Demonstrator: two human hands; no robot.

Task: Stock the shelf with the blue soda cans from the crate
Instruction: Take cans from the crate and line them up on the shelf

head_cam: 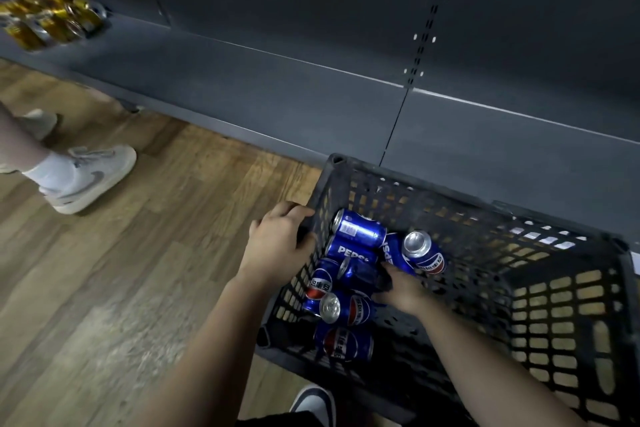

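Pick step. Left hand [277, 243] gripped the black crate [433, 194] rim. Right hand [401, 288] was down among the Pepsi cans [358, 230] lying between the hands; could not tell its grip. Shelf [242, 73] lay beyond both hands. Next: close on one can, lift clear.

About eight blue soda cans [358, 229], one crate [433, 192], one shelf [277, 83], several blurred gold cans [52, 14]

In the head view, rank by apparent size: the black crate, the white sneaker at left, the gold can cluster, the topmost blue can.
1. black crate
2. white sneaker and gold can cluster look about alike; the cluster sits farther off, so no ranking.
3. topmost blue can
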